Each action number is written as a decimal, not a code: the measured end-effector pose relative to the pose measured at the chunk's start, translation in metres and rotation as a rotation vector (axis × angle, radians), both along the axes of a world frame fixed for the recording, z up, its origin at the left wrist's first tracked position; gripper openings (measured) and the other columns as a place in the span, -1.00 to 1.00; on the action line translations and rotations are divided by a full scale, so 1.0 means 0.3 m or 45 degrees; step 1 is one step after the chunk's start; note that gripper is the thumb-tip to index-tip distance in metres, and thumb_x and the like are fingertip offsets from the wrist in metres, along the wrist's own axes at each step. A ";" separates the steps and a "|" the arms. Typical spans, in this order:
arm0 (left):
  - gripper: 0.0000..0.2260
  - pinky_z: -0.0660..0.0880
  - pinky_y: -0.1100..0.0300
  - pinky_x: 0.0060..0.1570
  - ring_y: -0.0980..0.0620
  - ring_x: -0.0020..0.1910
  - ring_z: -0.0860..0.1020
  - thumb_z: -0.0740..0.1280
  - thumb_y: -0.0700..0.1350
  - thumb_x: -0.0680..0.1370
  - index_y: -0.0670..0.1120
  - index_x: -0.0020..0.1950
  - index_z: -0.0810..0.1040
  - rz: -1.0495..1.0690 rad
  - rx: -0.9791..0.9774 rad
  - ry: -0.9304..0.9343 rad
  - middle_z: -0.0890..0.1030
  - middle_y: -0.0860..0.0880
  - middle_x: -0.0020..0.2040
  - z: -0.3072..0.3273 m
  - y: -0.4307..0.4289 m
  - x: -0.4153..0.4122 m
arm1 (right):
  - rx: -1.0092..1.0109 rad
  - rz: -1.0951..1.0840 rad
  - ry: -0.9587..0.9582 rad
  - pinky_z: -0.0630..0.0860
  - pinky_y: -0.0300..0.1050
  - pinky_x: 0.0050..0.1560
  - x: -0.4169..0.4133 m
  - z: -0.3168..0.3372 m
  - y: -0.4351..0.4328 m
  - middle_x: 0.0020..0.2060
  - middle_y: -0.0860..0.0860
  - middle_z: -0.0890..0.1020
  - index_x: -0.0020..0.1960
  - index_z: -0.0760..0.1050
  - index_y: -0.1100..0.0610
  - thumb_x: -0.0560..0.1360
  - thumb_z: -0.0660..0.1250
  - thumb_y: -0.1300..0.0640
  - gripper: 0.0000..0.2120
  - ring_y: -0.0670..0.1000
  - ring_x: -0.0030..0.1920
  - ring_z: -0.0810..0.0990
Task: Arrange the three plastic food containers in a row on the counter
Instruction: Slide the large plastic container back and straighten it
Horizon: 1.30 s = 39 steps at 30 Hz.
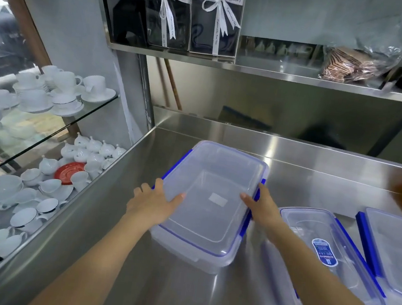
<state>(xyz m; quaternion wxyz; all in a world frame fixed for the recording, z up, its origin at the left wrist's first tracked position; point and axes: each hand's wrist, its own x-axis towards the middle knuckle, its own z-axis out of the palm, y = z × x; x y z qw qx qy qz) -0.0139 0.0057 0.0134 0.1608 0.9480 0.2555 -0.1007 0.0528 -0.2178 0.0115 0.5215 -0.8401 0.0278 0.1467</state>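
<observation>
Three clear plastic containers with blue latches sit on the steel desk (294, 163); the large container (210, 203) is at centre frame, held from both sides; the left hand (155, 203) clasps its left edge, thumb on the lid; the right hand (262, 207) clasps its right edge; the labelled container (328, 257) and the third container (393, 254) lie at lower right, close together.
</observation>
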 end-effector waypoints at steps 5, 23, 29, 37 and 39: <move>-0.36 0.37 0.08 -0.15 -0.13 -0.06 0.48 0.04 0.38 0.48 -0.08 0.33 0.14 -0.113 0.027 0.098 0.46 -0.13 0.13 0.038 -0.008 -0.033 | -0.102 0.152 -0.031 0.46 -0.03 0.08 0.080 0.035 -0.014 0.25 0.11 0.51 0.40 0.25 0.13 0.54 0.24 0.05 -0.53 0.06 0.05 0.49; 0.20 -0.25 -0.06 0.45 0.03 0.33 -0.59 0.59 0.04 0.23 0.35 0.37 -0.40 -0.799 -0.135 0.456 -0.58 0.10 0.38 0.044 0.037 -0.032 | -1.123 1.166 -0.091 -0.28 0.30 0.45 -0.060 0.041 -0.041 0.40 0.05 -0.54 0.40 -0.50 -0.17 0.16 0.46 -0.34 0.27 0.14 0.42 -0.51; 0.08 0.01 -0.06 0.49 0.19 0.38 -0.51 0.59 -0.05 0.26 0.43 0.40 -0.18 -0.762 -0.329 0.189 -0.48 0.27 0.42 0.002 0.086 -0.004 | -1.043 1.114 -0.165 -0.17 0.26 0.47 -0.011 0.019 -0.031 0.43 0.03 -0.51 0.41 -0.45 -0.18 0.16 0.45 -0.35 0.24 0.13 0.44 -0.48; -0.07 -0.06 0.00 0.51 0.16 0.49 -0.29 0.58 -0.09 0.28 0.26 0.46 0.09 -0.752 -0.342 -0.007 -0.20 0.12 0.55 0.001 0.135 0.202 | -0.878 0.965 -0.204 0.00 0.11 0.49 0.151 0.049 -0.006 0.49 -0.02 -0.37 0.50 -0.24 -0.11 0.29 0.44 -0.22 0.06 0.05 0.50 -0.34; -0.16 -0.08 0.03 0.51 0.12 0.52 -0.14 0.55 -0.10 0.32 0.19 0.46 0.16 -0.694 -0.294 -0.161 -0.05 0.05 0.56 -0.008 0.137 0.284 | -0.873 0.884 -0.238 0.11 0.04 0.47 0.216 0.075 0.017 0.53 0.01 -0.24 0.51 -0.16 -0.06 0.35 0.41 -0.17 -0.03 0.08 0.54 -0.13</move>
